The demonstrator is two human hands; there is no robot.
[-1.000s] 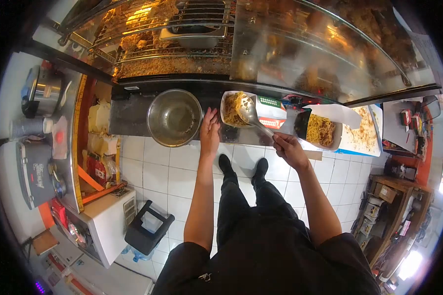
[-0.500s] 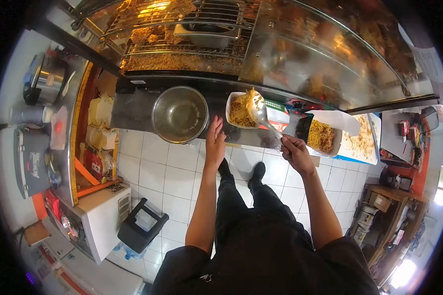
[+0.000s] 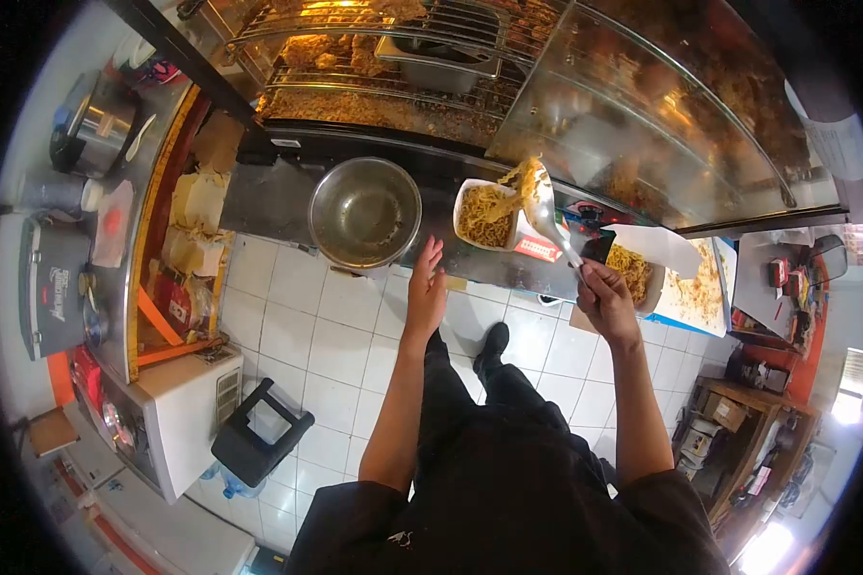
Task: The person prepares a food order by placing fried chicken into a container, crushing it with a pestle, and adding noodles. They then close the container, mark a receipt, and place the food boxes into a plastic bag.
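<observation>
Looks down on a dark counter [image 3: 276, 192], with a round steel bowl [image 3: 362, 213] upright toward its left: the landmark here. Extends the left hand [image 3: 427, 295] just beside the bowl's right rim, on the near side, fingers slightly parted, holding nothing visible. Leaves any contact with the bowl unclear. Shows a white takeaway box [image 3: 459, 217] of noodles [image 3: 489, 213] right of the bowl, open side up, between the hands and a little beyond both. Carries a hanging clump of noodles by the box's right side on a metal serving spoon [image 3: 542, 203], with a red-and-white carton [image 3: 539, 247] partly beneath. Grips the handle end in the right hand [image 3: 604, 295], fingers closed, well right of the bowl, apparently for reach with knuckles clear of the food. Includes, farther right of the bowl, a second noodle box [image 3: 658, 285] near the right hand, its top probably open for easy access.
</observation>
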